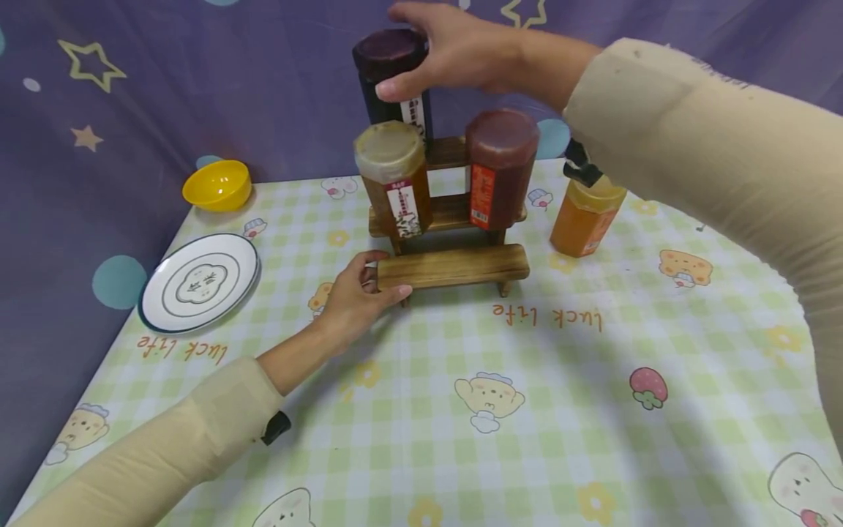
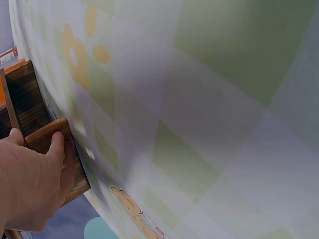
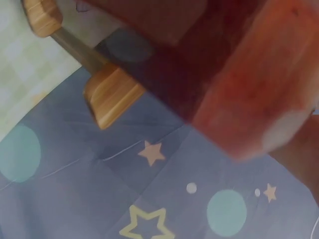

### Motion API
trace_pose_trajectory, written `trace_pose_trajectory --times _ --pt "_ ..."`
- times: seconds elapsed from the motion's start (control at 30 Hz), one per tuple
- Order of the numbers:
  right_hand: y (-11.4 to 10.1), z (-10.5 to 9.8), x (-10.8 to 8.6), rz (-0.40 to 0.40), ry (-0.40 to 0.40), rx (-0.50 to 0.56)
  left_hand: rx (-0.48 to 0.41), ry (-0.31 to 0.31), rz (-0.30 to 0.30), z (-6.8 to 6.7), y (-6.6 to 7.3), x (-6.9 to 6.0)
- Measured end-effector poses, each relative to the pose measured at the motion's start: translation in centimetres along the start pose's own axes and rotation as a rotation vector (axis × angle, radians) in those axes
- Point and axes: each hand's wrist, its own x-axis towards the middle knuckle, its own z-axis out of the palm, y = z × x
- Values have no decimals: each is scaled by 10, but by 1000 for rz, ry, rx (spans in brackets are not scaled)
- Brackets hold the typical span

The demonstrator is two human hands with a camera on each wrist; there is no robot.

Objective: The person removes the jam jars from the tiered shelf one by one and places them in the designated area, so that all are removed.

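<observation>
My right hand point(image 1: 454, 51) holds a dark jar point(image 1: 382, 106) with a purple-black lid, its thumb across the front and a finger stretched behind the lid. That jar stands at the top tier of a stepped wooden rack point(image 1: 454, 267). My left hand point(image 1: 352, 296) grips the left end of the lowest step, also visible in the left wrist view, where its fingers point(image 2: 57, 147) bend over the wood. On the middle step stand an amber honey jar point(image 1: 395, 190) and a dark red jar point(image 1: 503, 172). A red jar point(image 3: 249, 79) fills much of the right wrist view.
An orange jar point(image 1: 586, 219) stands on the table right of the rack, partly behind the right sleeve. To the left are a white plate point(image 1: 167, 296) with a dark rim and a yellow bowl point(image 1: 217, 187). A purple curtain point(image 1: 276, 88) hangs behind the checked tablecloth point(image 1: 421, 432).
</observation>
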Motion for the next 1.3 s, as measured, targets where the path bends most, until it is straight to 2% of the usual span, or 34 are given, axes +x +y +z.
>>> trace_pose_trajectory --times 0.13,0.3,0.63,1.0,1.13,1.3 --pt "-4 5 4 13 -14 -12 1 4 -4 0 0 0" --pt "-3 8 5 30 10 -2 3 3 0 1 -1 1" --pt "-2 8 7 26 13 71 -11 12 12 2 0 1" --pt "-2 9 7 22 76 129 10 9 5 0 0 0" --pt "-1 4 2 17 103 163 7 7 8 1 0 0" --pt "-1 -12 -3 67 107 139 -4 11 18 2 0 1"
